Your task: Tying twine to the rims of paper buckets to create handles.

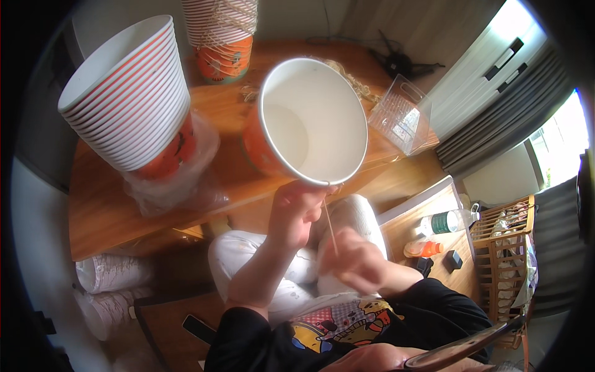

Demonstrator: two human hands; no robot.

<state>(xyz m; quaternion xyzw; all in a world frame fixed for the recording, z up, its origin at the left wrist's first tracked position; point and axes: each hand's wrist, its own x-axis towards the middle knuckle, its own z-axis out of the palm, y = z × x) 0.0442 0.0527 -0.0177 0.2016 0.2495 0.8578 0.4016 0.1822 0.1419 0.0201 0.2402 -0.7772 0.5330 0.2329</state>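
Note:
An orange and white paper bucket (pixel 284 135) tilts its wide mouth toward me at the table's front edge. My left hand (pixel 296 211) pinches its near rim, fingers closed. From that rim a thin string (pixel 330 224) runs taut down to my right hand (pixel 352 263), which is closed on it and smeared by motion. Whether the string is fixed to the rim is hidden by my left fingers. Left of the bucket leans a tall nested stack of the same paper buckets (pixel 133 102), its base in a clear plastic bag (pixel 167 189).
Behind, another bucket stack (pixel 223 53) is draped with loose strings. A bundle of twine (pixel 354 80) and a clear plastic box (pixel 403 118) lie on the wooden table (pixel 124 229). At right are a bottle (pixel 443 222), an orange bottle (pixel 421 248) and a wooden crib (pixel 503 260).

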